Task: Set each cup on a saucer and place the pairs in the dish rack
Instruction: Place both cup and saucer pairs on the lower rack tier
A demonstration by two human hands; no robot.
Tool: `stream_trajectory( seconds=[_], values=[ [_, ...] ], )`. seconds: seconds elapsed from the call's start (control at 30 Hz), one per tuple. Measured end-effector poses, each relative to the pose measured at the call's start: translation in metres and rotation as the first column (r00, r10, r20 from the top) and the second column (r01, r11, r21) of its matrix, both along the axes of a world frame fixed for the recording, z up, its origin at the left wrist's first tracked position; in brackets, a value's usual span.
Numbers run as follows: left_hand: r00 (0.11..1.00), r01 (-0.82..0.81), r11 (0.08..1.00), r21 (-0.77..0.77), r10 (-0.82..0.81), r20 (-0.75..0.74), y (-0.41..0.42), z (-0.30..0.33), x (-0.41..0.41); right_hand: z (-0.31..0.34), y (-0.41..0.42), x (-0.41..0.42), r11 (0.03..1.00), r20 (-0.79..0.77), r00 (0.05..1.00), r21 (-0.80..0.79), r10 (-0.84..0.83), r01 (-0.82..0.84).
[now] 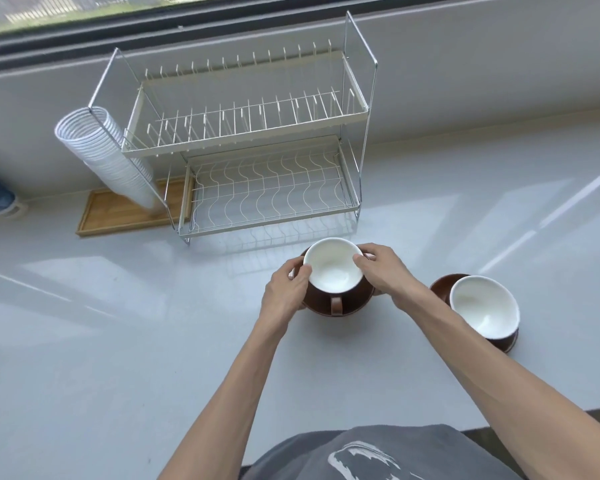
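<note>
A brown cup (333, 268) with a white inside sits on a brown saucer (355, 306), its handle toward me, just in front of the dish rack (250, 147). My left hand (284, 292) grips the pair's left side and my right hand (383, 268) grips the right side, fingers under the saucer rim and thumbs on the cup rim. To the right, a second brown cup (484, 308) stands on its own saucer (442, 287) on the counter. The two-tier wire rack holds nothing on either shelf.
A tall leaning stack of white paper cups (108, 157) rests on a wooden tray (118, 213) left of the rack. A grey wall ledge and window run behind. The pale counter (118, 341) stretches left and toward me.
</note>
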State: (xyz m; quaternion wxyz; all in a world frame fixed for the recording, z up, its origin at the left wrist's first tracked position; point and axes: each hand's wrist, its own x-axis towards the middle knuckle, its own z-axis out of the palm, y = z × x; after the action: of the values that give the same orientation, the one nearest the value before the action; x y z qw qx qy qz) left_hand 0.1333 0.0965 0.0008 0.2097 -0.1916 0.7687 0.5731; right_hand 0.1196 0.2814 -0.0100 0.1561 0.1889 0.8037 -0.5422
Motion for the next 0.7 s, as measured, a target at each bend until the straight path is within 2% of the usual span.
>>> stream_trajectory(
  seconds=[0.33, 0.7],
  values=[
    [0.996, -0.054, 0.998, 0.038, 0.057, -0.070, -0.012, 0.020, -0.050, 0.035, -0.011, -0.056, 0.998, -0.059, 0.997, 0.018, 0.056, -0.055],
    [0.990, -0.096, 0.995, 0.008, 0.096, -0.100, -0.016, 0.027, -0.123, 0.044, -0.024, -0.126, 0.996, -0.166, 0.984, 0.080, 0.059, -0.046]
  ],
)
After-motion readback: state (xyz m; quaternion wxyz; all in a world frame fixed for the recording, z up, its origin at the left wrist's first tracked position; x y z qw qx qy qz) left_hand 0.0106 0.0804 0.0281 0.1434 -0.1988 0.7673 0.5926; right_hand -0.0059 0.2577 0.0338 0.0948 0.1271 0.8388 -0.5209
